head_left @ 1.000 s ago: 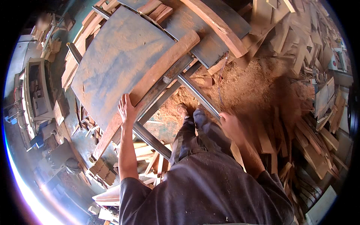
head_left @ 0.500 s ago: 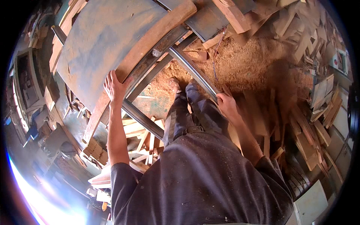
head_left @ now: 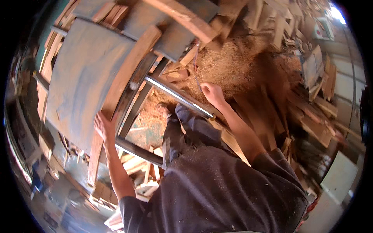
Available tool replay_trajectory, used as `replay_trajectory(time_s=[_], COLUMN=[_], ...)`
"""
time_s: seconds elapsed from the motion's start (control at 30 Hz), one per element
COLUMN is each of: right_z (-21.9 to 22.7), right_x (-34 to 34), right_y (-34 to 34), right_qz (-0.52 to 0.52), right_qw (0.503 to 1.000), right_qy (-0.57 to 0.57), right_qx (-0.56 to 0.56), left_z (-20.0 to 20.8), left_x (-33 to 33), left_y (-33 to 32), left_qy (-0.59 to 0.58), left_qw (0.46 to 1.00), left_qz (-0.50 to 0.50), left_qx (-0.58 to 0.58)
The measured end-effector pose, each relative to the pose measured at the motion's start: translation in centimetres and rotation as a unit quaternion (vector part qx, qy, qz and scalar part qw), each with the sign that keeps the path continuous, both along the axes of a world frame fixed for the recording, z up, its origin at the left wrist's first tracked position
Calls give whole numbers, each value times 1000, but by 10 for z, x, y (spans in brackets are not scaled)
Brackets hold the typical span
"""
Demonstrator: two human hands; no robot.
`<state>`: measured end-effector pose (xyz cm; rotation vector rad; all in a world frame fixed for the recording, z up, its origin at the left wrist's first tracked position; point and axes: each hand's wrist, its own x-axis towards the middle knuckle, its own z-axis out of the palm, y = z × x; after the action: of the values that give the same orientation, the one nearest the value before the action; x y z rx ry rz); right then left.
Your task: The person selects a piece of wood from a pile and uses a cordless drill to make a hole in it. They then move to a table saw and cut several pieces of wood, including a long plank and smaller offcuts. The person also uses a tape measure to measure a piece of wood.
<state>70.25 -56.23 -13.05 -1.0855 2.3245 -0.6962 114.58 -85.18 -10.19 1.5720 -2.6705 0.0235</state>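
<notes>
A long reddish-brown wooden board lies along the near edge of a broad, grey-blue flat tabletop. My left hand straddles this board near its lower part, fingers over one side and thumb by the other. Two shiny metal rails, an upper one and a lower one, run from the dark frame beside the table toward my body. Past the end of the upper rail, my right hand is raised with curled fingers. A thin cord reaches down to its fingertips; whether they grip it is unclear.
Sawdust is heaped beyond the rails. Another wooden beam lies across the far side. Wood offcuts lie below the lower rail, and stacked planks crowd the right. My legs stand between the rails.
My right hand has left the end of the upper rail and moved up to the cord. My left hand stays on the board. The whole view has shifted and turned.
</notes>
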Motion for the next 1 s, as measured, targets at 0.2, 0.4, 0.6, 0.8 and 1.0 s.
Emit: replay_trajectory(time_s=[0.2, 0.4, 0.6, 0.8, 1.0], right_z=[-49, -122, -203, -271, -304], right_x=[-92, -180, -240, -284, -309], right_y=[-63, -113, -165, -215, -236], right_qz=[-301, -374, -433, -456, -462], right_qw=[897, 854, 792, 759, 781], right_qy=[-295, -323, -391, -392, -333], right_qx=[-131, -161, -179, -251, -256], left_z=[-25, -3, 2, 0, 0], left_x=[23, 15, 17, 31, 29], left_y=[-8, -5, 1, -6, -11], left_qy=[-81, -100, -108, -103, -90], left_qw=[997, 991, 968, 966, 964], left_qz=[11, 45, 160, 170, 184], left_qx=[6, 71, 163, 163, 171])
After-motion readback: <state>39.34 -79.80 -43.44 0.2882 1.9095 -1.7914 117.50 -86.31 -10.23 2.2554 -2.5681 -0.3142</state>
